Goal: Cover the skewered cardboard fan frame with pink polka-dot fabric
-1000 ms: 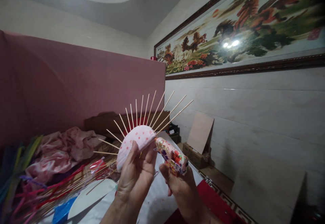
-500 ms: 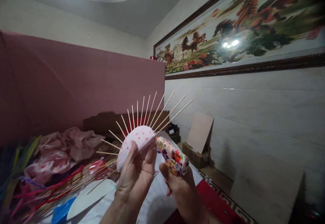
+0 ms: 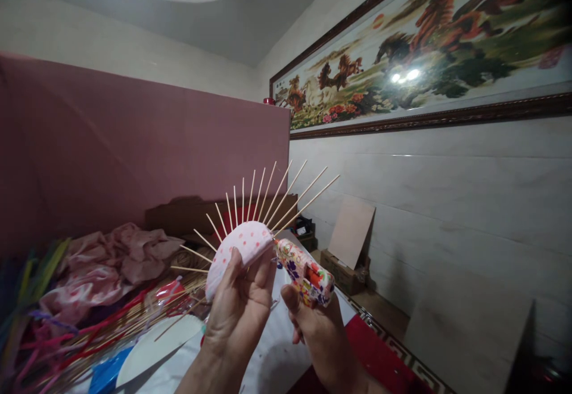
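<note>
My left hand [image 3: 243, 304] grips a half-round, padded piece [image 3: 243, 242] covered in pale pink cloth with darker pink dots, thumb on its face. Thin wooden sticks [image 3: 286, 200] fan out from its curved edge, longer toward the right. In my right hand [image 3: 315, 325] is a glue gun [image 3: 304, 272] wrapped in flowered cloth. Its nozzle points up and left, at or very close to the right corner of the dotted piece; whether it touches I cannot tell. The fingers round the handle are partly hidden.
On the left of the table lie crumpled pink cloth [image 3: 129, 257], a bundle of sticks [image 3: 102, 337], a white disc [image 3: 156, 346] and a blue packet [image 3: 109, 373]. A pink partition [image 3: 147, 137] stands behind. At right, a board [image 3: 352, 230] leans against the wall.
Almost nothing differs. The glue gun has shifted very slightly to the right at its rear, and the left-hand sticks have tipped a little to the right.
</note>
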Demonstrator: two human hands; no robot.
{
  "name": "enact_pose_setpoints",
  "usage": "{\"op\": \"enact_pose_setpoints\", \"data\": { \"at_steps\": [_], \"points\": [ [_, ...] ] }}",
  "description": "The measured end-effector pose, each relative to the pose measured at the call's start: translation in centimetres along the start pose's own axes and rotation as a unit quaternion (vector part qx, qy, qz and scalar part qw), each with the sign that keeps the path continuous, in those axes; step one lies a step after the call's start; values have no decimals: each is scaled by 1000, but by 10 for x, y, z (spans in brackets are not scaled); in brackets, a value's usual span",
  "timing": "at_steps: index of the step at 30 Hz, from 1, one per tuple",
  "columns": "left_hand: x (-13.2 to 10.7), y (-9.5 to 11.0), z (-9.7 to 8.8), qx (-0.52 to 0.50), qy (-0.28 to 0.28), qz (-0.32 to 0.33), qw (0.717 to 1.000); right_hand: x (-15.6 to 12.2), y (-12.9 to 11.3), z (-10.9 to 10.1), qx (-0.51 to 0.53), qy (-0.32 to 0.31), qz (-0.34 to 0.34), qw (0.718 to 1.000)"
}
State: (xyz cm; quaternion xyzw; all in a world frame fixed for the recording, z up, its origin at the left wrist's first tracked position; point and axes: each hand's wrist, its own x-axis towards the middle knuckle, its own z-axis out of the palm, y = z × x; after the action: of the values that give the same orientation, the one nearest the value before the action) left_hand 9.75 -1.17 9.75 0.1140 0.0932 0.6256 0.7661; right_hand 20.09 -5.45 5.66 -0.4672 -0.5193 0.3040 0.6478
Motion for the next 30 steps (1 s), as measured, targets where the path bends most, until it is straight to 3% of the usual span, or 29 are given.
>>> {"op": "enact_pose_setpoints", "data": {
  "at_steps": [26,30],
  "points": [
    [2,-1,-2,8,-5,9,1000,-1,4,0,34,-17,7,999],
    [3,1,-2,12,-12,7,1000,-1,4,-1,77,-15,10,997]
  ]
}}
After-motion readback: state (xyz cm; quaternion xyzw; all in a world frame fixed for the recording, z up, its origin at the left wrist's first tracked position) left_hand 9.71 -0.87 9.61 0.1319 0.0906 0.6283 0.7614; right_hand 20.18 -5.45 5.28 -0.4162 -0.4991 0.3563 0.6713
